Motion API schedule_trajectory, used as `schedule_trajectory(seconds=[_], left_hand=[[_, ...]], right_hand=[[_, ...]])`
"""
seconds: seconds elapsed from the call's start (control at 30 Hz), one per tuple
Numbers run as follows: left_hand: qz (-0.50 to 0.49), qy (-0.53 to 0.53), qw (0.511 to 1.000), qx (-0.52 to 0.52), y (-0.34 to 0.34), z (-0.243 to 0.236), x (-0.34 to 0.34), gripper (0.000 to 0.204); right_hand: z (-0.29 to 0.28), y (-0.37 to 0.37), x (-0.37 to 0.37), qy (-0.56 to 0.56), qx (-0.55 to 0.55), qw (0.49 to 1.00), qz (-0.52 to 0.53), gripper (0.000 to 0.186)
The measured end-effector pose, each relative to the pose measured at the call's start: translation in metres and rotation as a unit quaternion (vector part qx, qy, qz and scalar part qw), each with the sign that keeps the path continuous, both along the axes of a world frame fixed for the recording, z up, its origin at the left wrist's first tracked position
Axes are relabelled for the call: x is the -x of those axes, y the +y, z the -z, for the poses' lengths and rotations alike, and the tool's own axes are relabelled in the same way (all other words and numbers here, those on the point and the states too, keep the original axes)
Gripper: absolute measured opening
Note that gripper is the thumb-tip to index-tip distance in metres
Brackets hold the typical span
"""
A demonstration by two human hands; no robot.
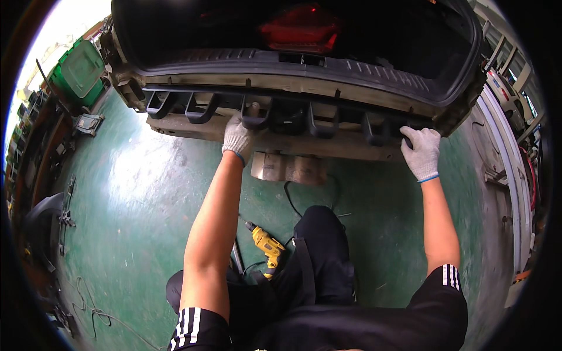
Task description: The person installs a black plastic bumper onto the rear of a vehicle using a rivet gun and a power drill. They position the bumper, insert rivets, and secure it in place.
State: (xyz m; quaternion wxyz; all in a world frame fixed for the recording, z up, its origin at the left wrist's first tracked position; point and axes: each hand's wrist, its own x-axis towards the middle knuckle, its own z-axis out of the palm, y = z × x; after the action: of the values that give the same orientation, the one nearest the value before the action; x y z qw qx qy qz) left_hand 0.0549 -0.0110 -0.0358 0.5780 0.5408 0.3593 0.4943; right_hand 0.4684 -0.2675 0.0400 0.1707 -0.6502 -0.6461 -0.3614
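Note:
A long black plastic bumper bracket (202, 108) with several open loops lies across the rear of a car (123, 52), under the edge of its open trunk. My left hand (239, 136), in a white knit glove, is closed on the bracket left of its middle. A fingertip shows through one of the loops there; the other fingers are partly hidden. At the right end, my right hand (422, 151), gloved too, has its fingers curled over the bracket. Part of its grip is hidden behind the glove. Below the bracket hangs a metal exhaust muffler (287, 168).
A yellow corded drill (268, 247) lies on the green floor (137, 234) beside my bent leg (322, 245). A red tail light (301, 29) sits inside the trunk. Far left stands a green bin (82, 70); a loose cable (96, 310) lies lower left. Long panels (503, 169) line the right.

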Motion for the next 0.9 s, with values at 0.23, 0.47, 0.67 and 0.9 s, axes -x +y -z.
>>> schedule_trajectory(seconds=[0.23,0.47,0.67,0.9], left_hand=[[0.011,-0.025,0.999,0.037,-0.018,-0.01,-0.018,0.049],[-0.033,0.146,0.975,-0.163,0.021,0.024,-0.011,0.024],[-0.039,0.414,0.824,-0.385,0.036,0.024,-0.013,0.019],[-0.053,0.196,0.964,-0.171,0.021,0.022,-0.021,0.035]], right_hand=[[-0.013,-0.012,-0.01,0.031,0.013,0.998,0.048,0.029],[-0.007,0.019,-0.013,0.003,0.086,0.992,0.097,0.026],[-0.006,0.02,-0.02,0.039,0.066,0.993,0.093,0.03],[-0.023,0.027,0.047,0.033,-0.068,0.991,0.112,0.034]])
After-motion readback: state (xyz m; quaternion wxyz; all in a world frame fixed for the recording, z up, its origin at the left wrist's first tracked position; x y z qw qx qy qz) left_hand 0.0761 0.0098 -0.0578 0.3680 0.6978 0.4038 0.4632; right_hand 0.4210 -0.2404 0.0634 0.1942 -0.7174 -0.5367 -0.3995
